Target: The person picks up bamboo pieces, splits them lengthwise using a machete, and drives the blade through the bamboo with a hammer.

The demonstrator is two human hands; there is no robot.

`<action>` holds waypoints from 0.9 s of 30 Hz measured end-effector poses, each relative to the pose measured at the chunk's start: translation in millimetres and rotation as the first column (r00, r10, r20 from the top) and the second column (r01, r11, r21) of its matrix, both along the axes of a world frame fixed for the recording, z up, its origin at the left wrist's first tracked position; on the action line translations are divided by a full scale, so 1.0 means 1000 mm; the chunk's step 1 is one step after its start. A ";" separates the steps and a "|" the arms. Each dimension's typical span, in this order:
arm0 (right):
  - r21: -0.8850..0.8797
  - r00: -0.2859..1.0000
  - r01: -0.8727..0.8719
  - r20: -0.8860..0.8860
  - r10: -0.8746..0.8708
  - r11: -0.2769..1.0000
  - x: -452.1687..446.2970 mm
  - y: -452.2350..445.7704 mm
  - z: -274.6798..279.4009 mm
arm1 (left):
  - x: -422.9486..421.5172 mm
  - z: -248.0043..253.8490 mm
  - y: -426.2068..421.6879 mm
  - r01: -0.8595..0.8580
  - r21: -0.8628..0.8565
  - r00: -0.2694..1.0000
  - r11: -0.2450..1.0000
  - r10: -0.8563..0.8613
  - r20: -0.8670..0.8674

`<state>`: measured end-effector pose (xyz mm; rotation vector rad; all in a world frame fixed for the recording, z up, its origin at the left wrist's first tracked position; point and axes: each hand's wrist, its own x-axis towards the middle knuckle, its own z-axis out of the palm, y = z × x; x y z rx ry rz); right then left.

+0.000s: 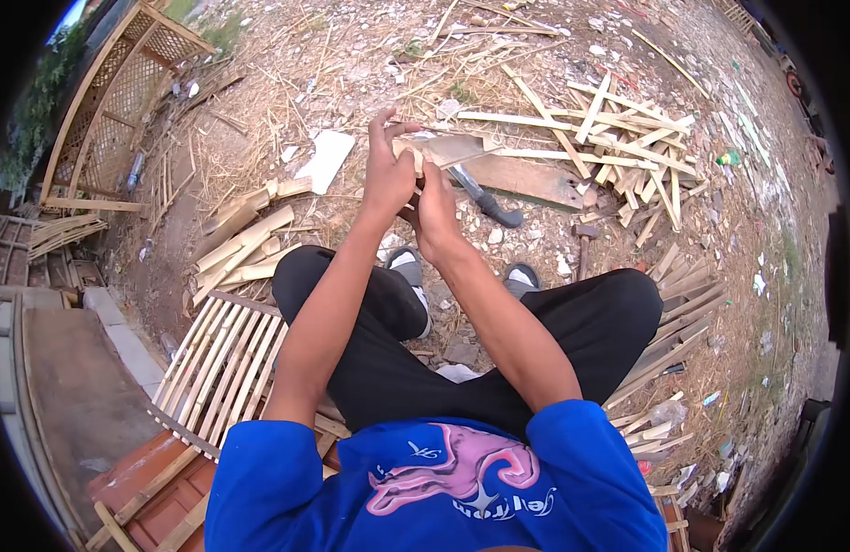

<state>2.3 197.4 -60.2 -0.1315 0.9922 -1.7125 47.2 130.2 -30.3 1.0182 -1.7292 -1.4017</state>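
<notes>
My left hand (388, 173) and my right hand (436, 213) meet in front of me, above my feet. Between their thumbs is a short, pale piece of split bamboo (419, 163). The left thumb presses on it while the left index finger sticks out, and my right fingers curl round its lower part, mostly hidden. Just beyond the hands is a flat, grey-brown piece (457, 148); I cannot tell whether it is wood or a blade. A large knife with a dark curved handle (499, 213) rests by a thick wooden plank (522, 179), close to my right hand.
Split bamboo strips (627, 147) are heaped at the upper right. A hammer (583, 250) lies near my right knee. Bamboo pieces (246, 253) and a slatted bamboo panel (224, 363) are at the left. A white sheet-like scrap (327, 161) lies on the littered ground.
</notes>
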 end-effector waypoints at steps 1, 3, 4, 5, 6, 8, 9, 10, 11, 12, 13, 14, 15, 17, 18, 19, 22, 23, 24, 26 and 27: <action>-0.030 0.999 -0.047 0.008 0.048 0.998 -0.005 0.000 -0.005 | 0.000 0.002 -0.009 0.031 -0.074 0.999 0.997 -0.028 0.045; -0.015 0.990 -0.141 -0.016 0.141 0.990 -0.021 0.003 -0.020 | 0.005 0.009 -0.026 0.117 -0.166 0.991 0.979 -0.104 0.083; 0.041 0.984 -0.148 -0.091 0.151 0.988 -0.031 0.007 -0.031 | 0.006 0.013 -0.035 0.162 -0.209 0.984 0.964 -0.142 0.107; 0.077 0.974 -0.135 -0.172 0.146 0.988 -0.043 0.009 -0.059 | 0.005 0.018 -0.045 0.172 -0.234 0.978 0.957 -0.137 0.160; 0.184 0.944 -0.107 -0.289 0.158 0.977 -0.055 0.013 -0.080 | 0.004 0.020 -0.057 0.193 -0.242 0.971 0.951 -0.149 0.186; 0.371 0.760 0.067 -0.621 0.194 0.926 -0.082 0.022 -0.190 | -0.002 0.026 -0.080 0.236 -0.261 0.957 0.936 -0.176 0.232; 0.462 0.576 0.194 -0.768 0.282 0.865 -0.096 0.029 -0.235 | -0.004 0.036 -0.084 0.303 -0.208 0.934 0.930 -0.246 0.261; 0.604 0.483 0.217 -0.749 0.453 0.767 -0.105 0.045 -0.243 | -0.005 0.034 -0.090 0.342 -0.232 0.919 0.911 -0.273 0.284; 0.718 0.389 0.260 -0.690 0.610 0.645 -0.109 0.061 -0.246 | -0.008 0.032 -0.097 0.385 -0.259 0.903 0.886 -0.302 0.306; 0.789 0.379 0.284 -0.614 0.692 0.545 -0.115 0.070 -0.251 | -0.013 0.030 -0.102 0.426 -0.285 0.885 0.859 -0.331 0.327; 0.846 0.371 0.307 -0.528 0.764 0.435 -0.120 0.073 -0.256 | -0.017 0.030 -0.103 0.438 -0.304 0.883 0.846 -0.341 0.324; 0.832 0.326 0.330 -0.545 0.772 0.447 -0.126 0.069 -0.263 | -0.021 0.030 -0.103 0.436 -0.294 0.886 0.851 -0.348 0.307; 0.817 0.277 0.347 -0.558 0.783 0.460 -0.128 0.065 -0.269 | -0.024 0.034 -0.101 0.429 -0.280 0.890 0.859 -0.350 0.292; 0.816 0.234 0.314 -0.562 0.793 0.485 -0.136 0.052 -0.282 | -0.030 0.040 -0.099 0.452 -0.277 0.880 0.848 -0.372 0.297; 0.792 0.152 0.338 -0.580 0.800 0.509 -0.136 0.046 -0.291 | -0.031 0.040 -0.097 0.449 -0.236 0.884 0.862 -0.390 0.257; 0.760 0.066 0.363 -0.599 0.798 0.540 -0.139 0.036 -0.304 | -0.034 0.040 -0.096 0.447 -0.202 0.888 0.871 -0.405 0.215; 0.680 -0.110 0.424 -0.617 0.779 0.598 -0.142 0.016 -0.337 | -0.039 0.035 -0.102 0.442 -0.202 0.896 0.874 -0.416 0.156; 0.655 -0.156 0.442 -0.616 0.772 0.613 -0.144 0.014 -0.347 | -0.039 0.034 -0.099 0.420 -0.145 0.907 0.896 -0.409 0.103; 0.660 -0.204 0.441 -0.586 0.784 0.608 -0.146 0.011 -0.351 | -0.038 0.034 -0.097 0.396 -0.087 0.918 0.914 -0.393 0.051; 0.664 -0.294 0.449 -0.522 0.801 0.598 -0.152 0.005 -0.355 | -0.040 0.033 -0.098 0.370 -0.034 0.928 0.929 -0.371 -0.025; 0.709 -0.292 0.403 -0.500 0.815 0.579 -0.155 0.003 -0.348 | -0.041 0.034 -0.097 0.361 -0.018 0.931 0.933 -0.361 -0.050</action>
